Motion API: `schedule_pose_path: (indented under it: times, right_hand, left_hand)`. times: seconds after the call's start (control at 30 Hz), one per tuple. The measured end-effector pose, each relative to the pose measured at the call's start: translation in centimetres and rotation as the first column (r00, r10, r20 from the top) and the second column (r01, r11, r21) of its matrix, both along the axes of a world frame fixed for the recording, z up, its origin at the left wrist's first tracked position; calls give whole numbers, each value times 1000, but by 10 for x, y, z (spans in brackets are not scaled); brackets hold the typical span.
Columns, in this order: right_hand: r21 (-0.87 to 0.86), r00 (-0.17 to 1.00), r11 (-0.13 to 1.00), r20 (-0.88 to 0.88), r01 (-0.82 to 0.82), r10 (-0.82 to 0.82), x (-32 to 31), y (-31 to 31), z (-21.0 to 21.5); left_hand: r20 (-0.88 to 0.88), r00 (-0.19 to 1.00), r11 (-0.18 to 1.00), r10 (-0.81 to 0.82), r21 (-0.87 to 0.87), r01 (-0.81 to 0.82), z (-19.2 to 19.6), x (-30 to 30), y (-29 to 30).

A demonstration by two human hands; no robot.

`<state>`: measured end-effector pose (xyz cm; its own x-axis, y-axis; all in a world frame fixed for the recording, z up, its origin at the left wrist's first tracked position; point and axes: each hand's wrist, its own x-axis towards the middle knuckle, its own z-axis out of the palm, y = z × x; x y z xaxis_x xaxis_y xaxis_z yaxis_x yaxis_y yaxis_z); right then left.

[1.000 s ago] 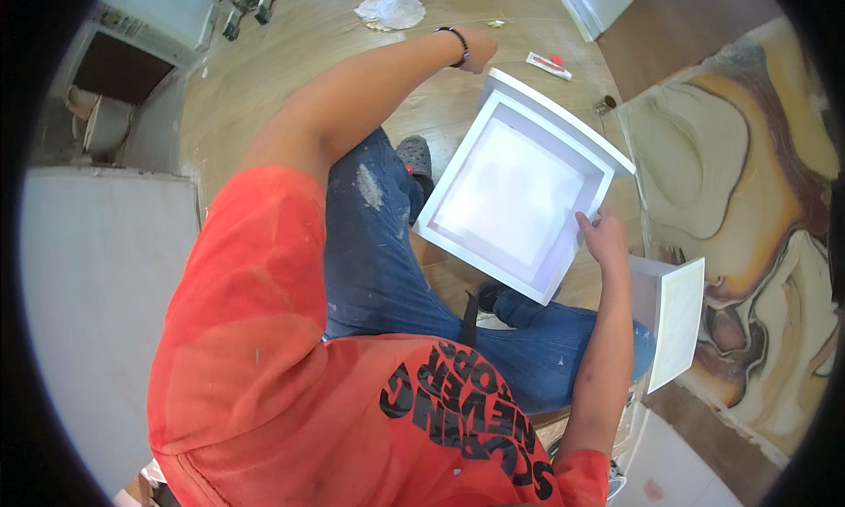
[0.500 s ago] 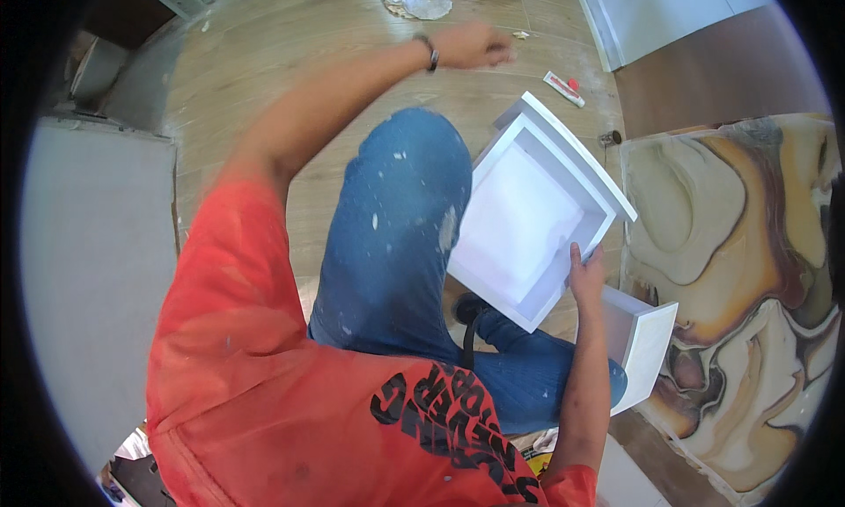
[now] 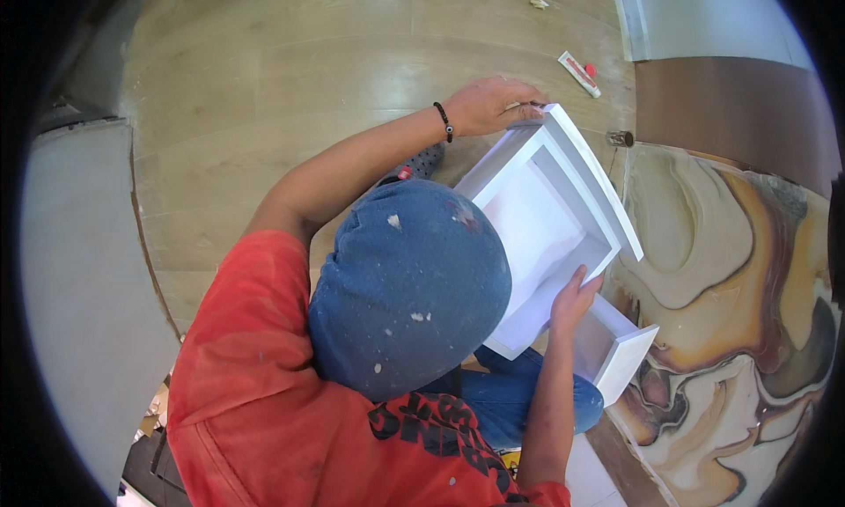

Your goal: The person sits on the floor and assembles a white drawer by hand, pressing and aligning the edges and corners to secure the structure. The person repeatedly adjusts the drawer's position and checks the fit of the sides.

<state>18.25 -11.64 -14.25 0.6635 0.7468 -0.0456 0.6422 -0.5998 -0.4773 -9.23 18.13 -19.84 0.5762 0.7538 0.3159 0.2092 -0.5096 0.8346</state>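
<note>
White drawer (image 3: 532,221), one, landmark for this entry: held between the hands beyond the raised left knee (image 3: 409,287), which hides part of its left side; whether it rests on a leg I cannot tell from my remote view. Right hand (image 3: 574,306): at the drawer's near right side, closed on the wall, thumb over the inner face; I judge this the main hold, keeping the open side turned toward my camera. Left hand (image 3: 497,106): fingers part-curled, thumb near fingertips, at the far upper corner of the drawer's front panel (image 3: 596,181); how firmly it grips I cannot tell, though I take it as a steadying contact opposite the right. Second white drawer-like piece (image 3: 627,363): just beside the drawer, to its lower right. Tube (image 3: 579,74) and small metal cylinder (image 3: 620,138): on the floor, beyond and right of the drawer respectively. Marbled slab (image 3: 722,269): right of the drawer. Against the frame half a second ago, I note the left hand, then blurred and apart from the drawer, now at its panel corner; the knee covering more of it; the right hand keeping the same wall.
</note>
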Motion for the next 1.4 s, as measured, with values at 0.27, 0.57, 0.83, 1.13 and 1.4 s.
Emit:
schedule_pose_path:
  times: [0.27,0.57,0.83,1.13,1.4]
  right_hand:
    - [-16,999,999,-36,32,-32,0,1,1]
    - [-21,1000,1000,19,-11,11,1,3,1]
    - [-45,999,999,-38,22,-23,3,1,3]
    - [-36,999,999,-26,32,-32,2,2,1]
    - [-27,999,999,-48,23,-24,3,1,0]
  left_hand:
    - [33,996,993,82,-91,-79,-57,1,-14]
    - [-12,992,984,129,-124,-129,-79,-1,-17]
    - [113,989,994,95,-68,-87,-38,1,-10]
    - [280,958,982,62,-189,-9,-15,-1,-9]
    - [286,955,980,75,-198,-18,-15,2,-11]
